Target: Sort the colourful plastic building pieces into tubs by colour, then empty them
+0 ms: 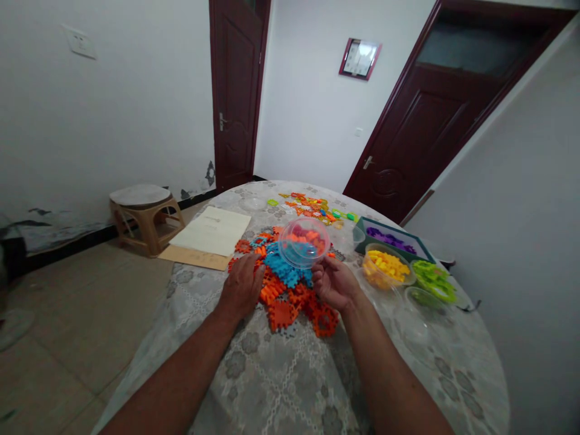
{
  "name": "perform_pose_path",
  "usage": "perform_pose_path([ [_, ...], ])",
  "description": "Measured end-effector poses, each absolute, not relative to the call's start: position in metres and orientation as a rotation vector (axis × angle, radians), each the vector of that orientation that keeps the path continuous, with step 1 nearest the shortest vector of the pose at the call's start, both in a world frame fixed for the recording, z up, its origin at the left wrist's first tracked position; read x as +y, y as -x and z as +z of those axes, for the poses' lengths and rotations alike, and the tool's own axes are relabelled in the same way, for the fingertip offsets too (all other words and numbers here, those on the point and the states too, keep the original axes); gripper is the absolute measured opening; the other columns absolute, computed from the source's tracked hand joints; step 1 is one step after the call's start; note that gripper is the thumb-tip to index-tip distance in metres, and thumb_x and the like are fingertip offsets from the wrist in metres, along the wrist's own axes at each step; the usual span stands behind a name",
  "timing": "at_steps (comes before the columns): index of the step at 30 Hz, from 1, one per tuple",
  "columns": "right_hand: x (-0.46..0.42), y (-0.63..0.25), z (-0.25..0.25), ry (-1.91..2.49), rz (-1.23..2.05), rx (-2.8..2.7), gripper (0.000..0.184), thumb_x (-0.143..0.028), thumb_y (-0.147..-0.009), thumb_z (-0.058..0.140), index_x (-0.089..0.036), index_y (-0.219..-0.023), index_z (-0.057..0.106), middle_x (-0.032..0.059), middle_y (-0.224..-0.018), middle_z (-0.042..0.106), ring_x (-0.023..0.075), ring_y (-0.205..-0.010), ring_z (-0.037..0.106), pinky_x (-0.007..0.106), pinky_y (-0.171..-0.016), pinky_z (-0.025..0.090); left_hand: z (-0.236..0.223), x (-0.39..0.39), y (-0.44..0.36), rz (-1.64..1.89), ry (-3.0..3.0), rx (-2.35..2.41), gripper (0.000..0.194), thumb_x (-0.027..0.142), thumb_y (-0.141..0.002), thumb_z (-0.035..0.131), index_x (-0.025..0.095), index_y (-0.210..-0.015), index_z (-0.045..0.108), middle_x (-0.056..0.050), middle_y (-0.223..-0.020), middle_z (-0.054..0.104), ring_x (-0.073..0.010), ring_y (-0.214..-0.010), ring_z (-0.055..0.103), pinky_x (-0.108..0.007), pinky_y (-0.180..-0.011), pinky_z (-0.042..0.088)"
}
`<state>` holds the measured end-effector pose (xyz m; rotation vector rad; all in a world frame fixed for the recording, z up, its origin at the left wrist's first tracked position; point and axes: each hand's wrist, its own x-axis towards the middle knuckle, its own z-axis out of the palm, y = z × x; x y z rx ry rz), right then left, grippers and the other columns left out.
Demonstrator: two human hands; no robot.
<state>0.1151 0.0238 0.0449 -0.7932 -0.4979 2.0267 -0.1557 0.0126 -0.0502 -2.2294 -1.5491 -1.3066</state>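
My right hand [334, 283] is closed on the near right rim of a clear round plastic bowl [304, 237], which is tilted above the pile. Through its wall I see red, orange and blue pieces; whether they lie in the bowl or behind it I cannot tell. My left hand [244, 283] rests at the left side of the pile, its fingers bent over orange pieces and partly hidden. Between the hands spreads a heap of toothed plastic building pieces: blue pieces [285, 270] in the middle, orange-red pieces [281, 313] toward me.
On the right stand a bowl of yellow pieces [386, 266], green pieces [434, 279] and a dark green box [426, 254] with purple pieces. Multicoloured pieces [310, 205] lie at the back. A cream paper pad [217, 229] lies left; beyond the table is a stool [147, 214].
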Motion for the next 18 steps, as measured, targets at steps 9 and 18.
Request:
perform_pose_path([
  [9, -0.060, -0.176, 0.093, 0.896, 1.364, -0.868, 0.026, -0.047, -0.097, 0.065, -0.022, -0.103, 0.068, 0.0009, -0.075, 0.072, 0.0149, -0.058, 0.068, 0.023, -0.053, 0.055, -0.029, 0.006, 0.141, -1.272, 2.255, -1.529, 0.040, 0.038, -0.106, 0.049, 0.021, -0.141, 0.056, -0.017, -0.143, 0.063, -0.0336, -0.138, 0.056, -0.056, -0.119, 0.045],
  [18, -0.157, -0.318, 0.109, 1.556, -0.197, -0.965, 0.042, -0.057, -0.099, 0.061, -0.020, -0.115, 0.070, 0.0066, -0.092, 0.077, 0.0205, -0.074, 0.072, 0.033, -0.068, 0.058, -0.022, 0.024, 0.135, -1.181, 2.447, -1.281, 0.050, 0.049, -0.101, 0.049, 0.023, -0.143, 0.053, -0.016, -0.141, 0.063, -0.0418, -0.141, 0.053, -0.068, -0.117, 0.043],
])
